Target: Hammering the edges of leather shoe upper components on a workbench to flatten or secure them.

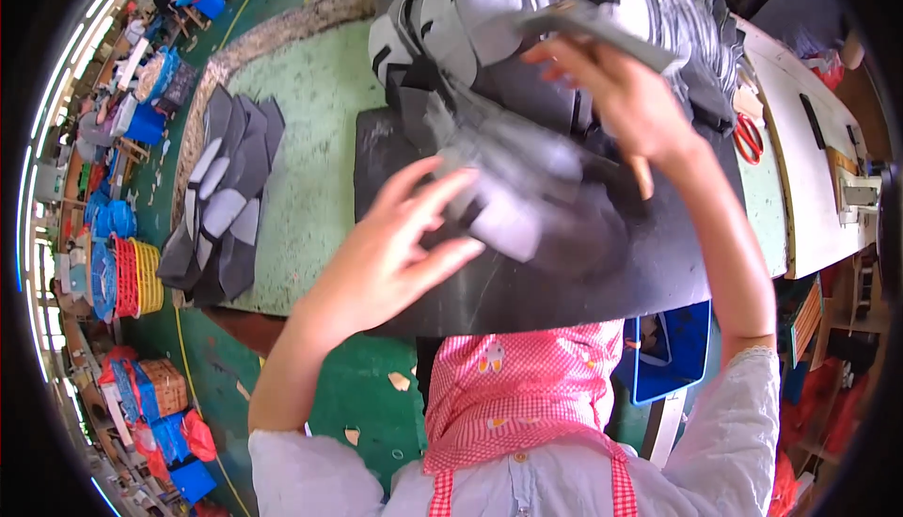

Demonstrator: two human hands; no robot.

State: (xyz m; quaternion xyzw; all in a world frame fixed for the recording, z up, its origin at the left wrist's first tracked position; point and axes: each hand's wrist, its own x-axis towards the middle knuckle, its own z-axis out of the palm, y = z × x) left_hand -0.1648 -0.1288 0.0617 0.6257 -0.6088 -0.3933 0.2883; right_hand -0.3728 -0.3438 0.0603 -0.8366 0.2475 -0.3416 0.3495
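A flat grey cut piece of stiff sheet material (pixel 602 30) is pinched between thumb and fingers of the right hand (pixel 625 98), lifted above the heap. Left hand (pixel 390 254) fingers are spread loose, tips brushed against the blurry grey-and-white leathery cut pieces (pixel 508 202) piled on the smooth black mat (pixel 564 282). Beyond the fingertips, more curved grey panels (pixel 470 9) are stacked up.

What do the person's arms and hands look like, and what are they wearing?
Both hands are bare, with no gloves: the left hand and the right hand. The forearms are bare too. White sleeves are pushed up near the elbows, with a little frilly edge on the right one. A pink and white checked apron with red straps hangs in front.
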